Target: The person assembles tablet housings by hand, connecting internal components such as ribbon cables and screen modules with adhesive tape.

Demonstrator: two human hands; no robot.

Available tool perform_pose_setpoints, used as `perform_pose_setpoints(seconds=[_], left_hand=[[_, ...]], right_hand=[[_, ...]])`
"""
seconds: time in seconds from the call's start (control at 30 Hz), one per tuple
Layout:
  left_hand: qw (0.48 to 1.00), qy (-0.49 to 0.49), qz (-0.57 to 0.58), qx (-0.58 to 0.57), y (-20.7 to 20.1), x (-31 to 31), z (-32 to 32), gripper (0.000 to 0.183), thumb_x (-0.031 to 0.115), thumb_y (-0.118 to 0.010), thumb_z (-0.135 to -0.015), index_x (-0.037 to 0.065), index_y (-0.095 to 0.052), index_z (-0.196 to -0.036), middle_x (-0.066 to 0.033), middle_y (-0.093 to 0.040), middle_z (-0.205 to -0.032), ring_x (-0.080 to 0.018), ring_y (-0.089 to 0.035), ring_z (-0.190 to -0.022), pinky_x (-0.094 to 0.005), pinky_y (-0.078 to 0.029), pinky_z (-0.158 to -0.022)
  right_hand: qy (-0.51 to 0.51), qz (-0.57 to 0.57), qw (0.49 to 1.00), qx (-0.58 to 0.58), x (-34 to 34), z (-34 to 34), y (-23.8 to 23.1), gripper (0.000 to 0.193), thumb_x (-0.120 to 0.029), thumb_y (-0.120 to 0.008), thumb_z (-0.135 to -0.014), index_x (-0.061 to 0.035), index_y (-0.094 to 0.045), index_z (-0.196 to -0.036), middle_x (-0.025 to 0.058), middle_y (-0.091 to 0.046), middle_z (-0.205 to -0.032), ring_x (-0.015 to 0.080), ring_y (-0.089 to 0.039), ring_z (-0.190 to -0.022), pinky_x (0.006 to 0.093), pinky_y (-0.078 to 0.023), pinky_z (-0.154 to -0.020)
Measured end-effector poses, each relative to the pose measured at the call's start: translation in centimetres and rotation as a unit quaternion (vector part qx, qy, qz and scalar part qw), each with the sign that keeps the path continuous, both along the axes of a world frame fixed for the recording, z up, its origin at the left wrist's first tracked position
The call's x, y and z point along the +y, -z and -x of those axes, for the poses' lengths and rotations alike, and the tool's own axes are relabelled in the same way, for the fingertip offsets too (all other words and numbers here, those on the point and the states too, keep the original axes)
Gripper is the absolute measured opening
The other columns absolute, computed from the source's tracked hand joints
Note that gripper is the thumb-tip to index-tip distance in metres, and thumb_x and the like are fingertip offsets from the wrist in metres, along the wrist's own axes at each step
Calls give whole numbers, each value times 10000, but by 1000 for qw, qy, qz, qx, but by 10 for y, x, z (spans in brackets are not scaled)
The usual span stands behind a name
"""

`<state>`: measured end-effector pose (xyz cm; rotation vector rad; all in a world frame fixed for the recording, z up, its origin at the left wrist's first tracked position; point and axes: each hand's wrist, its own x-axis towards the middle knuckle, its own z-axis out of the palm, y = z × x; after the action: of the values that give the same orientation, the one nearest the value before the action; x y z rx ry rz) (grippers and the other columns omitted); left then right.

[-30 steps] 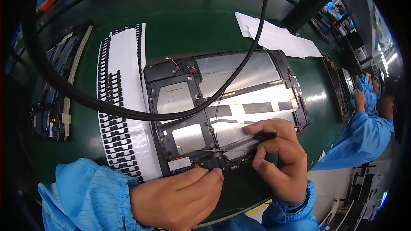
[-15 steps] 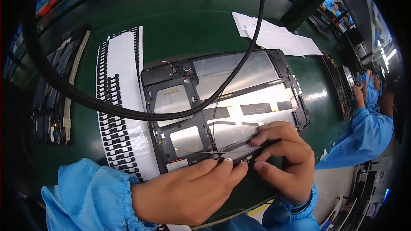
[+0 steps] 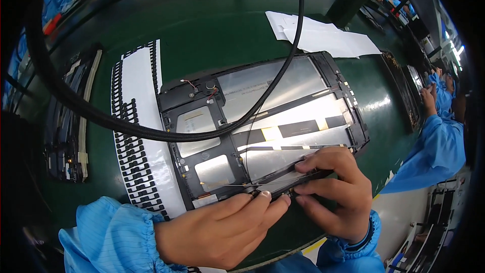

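A black device frame (image 3: 174, 98) with silver metal panels lies tilted on the bench in front of me. It looks like an opened tablet or similar flat screen device. My left hand (image 3: 217, 230) bends over its near edge, fingertips pressed together there; what they pinch is hidden. Beside it, my right hand (image 3: 336, 187) has its thumb and a finger drawn close at the same edge, another finger resting over the frame. Whatever lies between these fingertips is too small to make out. A thin wire-like strand (image 3: 230, 185) crosses the frame near my left fingers.
A thick black cable (image 3: 126, 130) loops above the frame. Left of it lies a white sheet with rows of black pieces (image 3: 134, 159), and farther left a stack of dark frames (image 3: 68, 121). White papers (image 3: 323, 38) lie at the back. A co-worker's blue sleeve (image 3: 429, 154) is at right.
The view has shifted slightly, so the frame and sheet sit a little differently in the picture. Both hands stay at the near edge, the right fingertips slightly shifted.
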<state>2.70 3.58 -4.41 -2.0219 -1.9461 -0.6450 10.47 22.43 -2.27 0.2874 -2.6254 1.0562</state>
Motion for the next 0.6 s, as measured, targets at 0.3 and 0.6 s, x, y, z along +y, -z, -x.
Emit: perform_pose_setpoints(seconds=[0.3, 0.6], left_hand=[[1000, -7, 0, -14, 3, 0, -1, 148, 19, -549, -675, -53, -606, -791, -157, -559, -1033, -224, -532, -891, -268, -477, -661], [985, 37, -33, -164, -6, -28, 9, 248, 57, -639, -624, -43, -588, -845, -200, -516, -1105, -323, -506, -989, -371, -452, -782]], right_hand=[[-16, -139, 976, 166, -7, 5, 6, 220, -9, -602, -464, 40, -563, -675, 129, -563, -851, 261, -537, -761, 339, -431, -628], [-33, -109, 991, 62, -4, 4, -9, 198, 30, -628, -542, 8, -581, -733, 131, -547, -931, 285, -525, -821, 351, -424, -669]])
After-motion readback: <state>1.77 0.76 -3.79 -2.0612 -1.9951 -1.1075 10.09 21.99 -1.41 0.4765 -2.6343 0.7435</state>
